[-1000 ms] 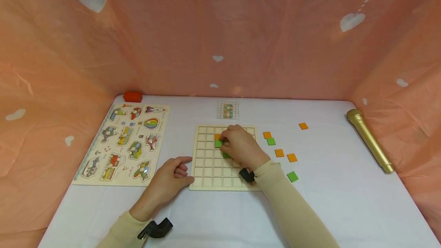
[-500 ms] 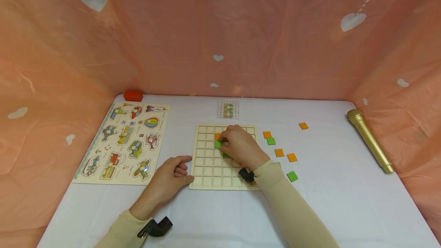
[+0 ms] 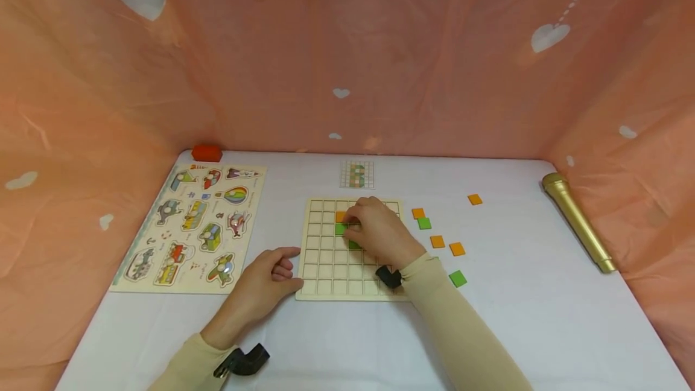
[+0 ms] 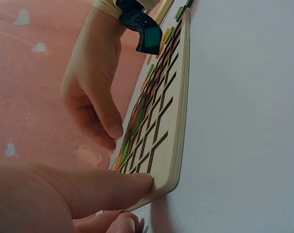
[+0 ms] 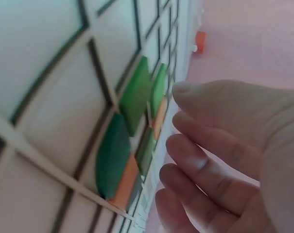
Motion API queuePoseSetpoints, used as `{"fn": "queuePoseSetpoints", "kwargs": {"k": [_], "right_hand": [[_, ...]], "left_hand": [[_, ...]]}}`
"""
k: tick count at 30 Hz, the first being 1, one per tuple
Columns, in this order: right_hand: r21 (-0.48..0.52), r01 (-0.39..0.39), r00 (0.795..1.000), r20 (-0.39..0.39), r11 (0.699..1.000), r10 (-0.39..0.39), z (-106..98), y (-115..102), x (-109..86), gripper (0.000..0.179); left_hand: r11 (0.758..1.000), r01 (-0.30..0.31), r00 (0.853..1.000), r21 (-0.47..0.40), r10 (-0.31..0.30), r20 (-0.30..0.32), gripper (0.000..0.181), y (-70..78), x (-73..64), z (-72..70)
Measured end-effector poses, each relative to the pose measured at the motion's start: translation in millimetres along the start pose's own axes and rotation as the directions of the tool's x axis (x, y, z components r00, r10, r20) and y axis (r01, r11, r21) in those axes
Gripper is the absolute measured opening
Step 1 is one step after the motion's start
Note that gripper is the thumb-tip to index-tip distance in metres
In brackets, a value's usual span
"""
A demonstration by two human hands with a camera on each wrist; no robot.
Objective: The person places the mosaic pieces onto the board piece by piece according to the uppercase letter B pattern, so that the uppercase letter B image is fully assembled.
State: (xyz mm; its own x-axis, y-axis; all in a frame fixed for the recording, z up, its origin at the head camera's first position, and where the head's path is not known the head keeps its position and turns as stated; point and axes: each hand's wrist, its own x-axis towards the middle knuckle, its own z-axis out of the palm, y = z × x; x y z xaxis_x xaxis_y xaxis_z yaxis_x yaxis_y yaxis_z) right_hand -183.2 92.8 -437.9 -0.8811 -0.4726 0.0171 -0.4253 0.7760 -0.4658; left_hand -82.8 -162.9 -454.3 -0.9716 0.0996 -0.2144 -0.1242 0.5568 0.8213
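Observation:
A pale wooden grid board (image 3: 326, 271) lies on the table in the head view. Beside its left edge is my left hand (image 3: 266, 279), thumb and index finger touching the rim; the left wrist view has that thumb (image 4: 122, 189) against the board's corner. Above the board hovers my right hand (image 3: 380, 231), fingers loosely bent, and the right wrist view has nothing visible between thumb and fingertips. Under and beside it, grid cells hold an orange tile (image 3: 339, 216), a green tile (image 3: 341, 229) and a dark green tile with a rounded side (image 5: 112, 155). My right hand hides other cells.
Loose orange tiles (image 3: 437, 241) and green tiles (image 3: 458, 278) lie right of the board. Behind it is a small printed grid card (image 3: 356, 174). A picture puzzle board (image 3: 194, 215) and a red block (image 3: 207, 153) are at left, a gold microphone (image 3: 578, 222) at far right.

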Motion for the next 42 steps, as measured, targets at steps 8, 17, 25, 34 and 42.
{"fn": "queuePoseSetpoints", "kwargs": {"k": [8, 17, 25, 34, 42], "right_hand": [[0.038, -0.034, 0.999, -0.033, 0.999, 0.035, -17.2, 15.1, -16.4, 0.019], [0.073, -0.141, 0.986, -0.082, 0.987, 0.147, -36.5, 58.0, -65.6, 0.02], [0.048, -0.263, 0.96, -0.092, 0.964, 0.266, -57.9, 94.1, -112.3, 0.019], [0.005, -0.333, 0.941, -0.063, 0.943, 0.332, -67.5, 115.3, -139.2, 0.024], [-0.012, -0.305, 0.951, -0.054, 0.952, 0.304, -65.9, 128.6, -144.5, 0.025]], "left_hand": [[1.0, -0.011, 1.0, -0.006, 0.011, 0.0, 0.059, -0.1, 0.3, 1.0], [1.0, -0.017, 1.0, -0.011, 0.017, 0.0, 0.059, 0.5, 0.0, 1.8], [1.0, -0.009, 1.0, 0.0, 0.009, -0.006, 0.059, 0.1, -0.5, 1.2], [1.0, -0.013, 1.0, 0.011, 0.013, -0.005, 0.058, 0.6, -0.9, 1.1], [1.0, 0.002, 1.0, 0.016, -0.002, -0.006, 0.057, 0.6, 0.1, 1.1]]}}
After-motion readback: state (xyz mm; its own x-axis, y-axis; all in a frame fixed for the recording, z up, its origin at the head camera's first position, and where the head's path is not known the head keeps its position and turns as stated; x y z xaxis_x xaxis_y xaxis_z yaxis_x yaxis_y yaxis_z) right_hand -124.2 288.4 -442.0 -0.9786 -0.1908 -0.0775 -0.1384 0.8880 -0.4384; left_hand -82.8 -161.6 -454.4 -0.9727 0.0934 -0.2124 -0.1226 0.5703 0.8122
